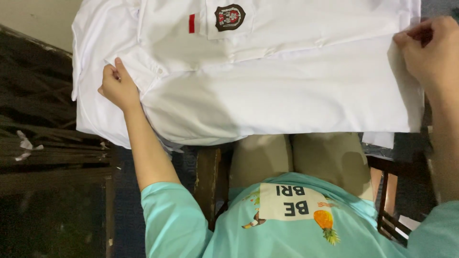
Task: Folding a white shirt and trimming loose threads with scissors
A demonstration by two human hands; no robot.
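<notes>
A white shirt (pixel 267 91) lies spread flat across the surface in front of me, with a dark round badge (pixel 230 17) on its chest pocket and a small red strip (pixel 191 23) beside it. My left hand (pixel 118 87) pinches a fold of the shirt near its collar on the left side. My right hand (pixel 429 50) grips the shirt's edge at the far right. The fabric is stretched between both hands.
Dark wooden furniture (pixel 43 143) stands to the left with scraps of white paper (pixel 25 145) on it. A wooden chair frame (pixel 389 191) shows at the lower right. My knees (pixel 296 157) and turquoise shirt (pixel 287 224) fill the bottom.
</notes>
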